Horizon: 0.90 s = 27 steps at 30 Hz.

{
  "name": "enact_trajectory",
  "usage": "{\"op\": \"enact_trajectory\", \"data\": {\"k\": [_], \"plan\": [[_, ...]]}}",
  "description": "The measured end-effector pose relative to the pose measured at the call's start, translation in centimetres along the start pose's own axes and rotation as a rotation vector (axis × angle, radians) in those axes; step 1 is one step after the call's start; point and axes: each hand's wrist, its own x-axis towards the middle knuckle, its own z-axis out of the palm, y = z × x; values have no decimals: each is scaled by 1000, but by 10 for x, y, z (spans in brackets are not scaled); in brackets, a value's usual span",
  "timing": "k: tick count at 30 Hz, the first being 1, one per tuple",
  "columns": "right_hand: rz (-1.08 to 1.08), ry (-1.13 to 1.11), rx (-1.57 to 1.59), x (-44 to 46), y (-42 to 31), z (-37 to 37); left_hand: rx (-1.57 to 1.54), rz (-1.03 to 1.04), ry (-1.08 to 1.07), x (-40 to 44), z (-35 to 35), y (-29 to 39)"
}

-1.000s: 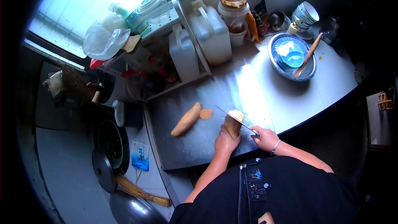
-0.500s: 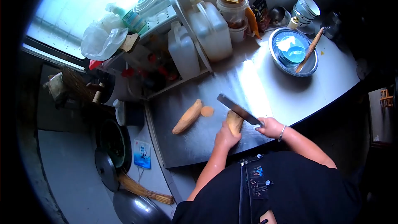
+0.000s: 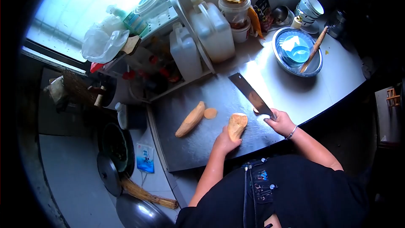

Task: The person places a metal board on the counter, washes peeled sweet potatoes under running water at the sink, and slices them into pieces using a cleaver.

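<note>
My left hand (image 3: 226,140) is closed around the lower part of a peeled sweet potato (image 3: 237,126), whose pale cut end faces away from me. In my right hand (image 3: 280,123) is the handle of a cleaver (image 3: 253,96), its broad blade slanting up and left, apart from the sweet potato. A small pale piece (image 3: 256,110) shows partly behind the blade. To the left, another peeled sweet potato (image 3: 190,119) lies on the dark metal worktop (image 3: 202,145), with a round slice (image 3: 210,113) by its upper end.
A metal basin (image 3: 313,72) with blue bowls and a wooden-handled tool stands at the back right. Plastic jugs (image 3: 215,33) and stacked tubs (image 3: 234,14) line the back. Left and lower are a wok (image 3: 110,137), a pot lid (image 3: 109,173) and a straw brush (image 3: 147,194).
The cleaver has moved off the sweet potato, up and to the right, with my right hand. A cut end and a small piece now show. My left hand has shifted slightly left.
</note>
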Motion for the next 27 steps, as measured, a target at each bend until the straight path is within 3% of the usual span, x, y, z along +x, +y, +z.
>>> {"op": "enact_trajectory", "data": {"k": [5,7,8,9,11,13,18,19,21,25,27], "plan": [[-150,96,-58,-16,-65,-17,-35,-31,15,2,5,0],[-426,235,-22,-20,-73,-13,-32,-27,32,1,11,0],[-448,237,-43,-22,-73,-7,-28,-19,53,0,12,1],[-417,260,-80,-21,-56,8,-28,-14,53,-2,12,3],[23,-35,-243,-19,-26,30,-22,-36,59,-4,10,9],[266,-158,-299,-21,-1,48,19,-40,73,-1,14,10],[215,-201,-141,-8,35,45,47,-64,58,1,15,-3],[418,-303,22,-3,24,31,32,-57,20,4,10,-7],[512,-309,187,3,31,22,15,-52,-11,6,7,-11],[534,-214,264,-6,15,14,-20,-50,-13,6,6,-14],[360,-91,277,-15,-10,16,5,-65,-14,4,7,-10]]}}
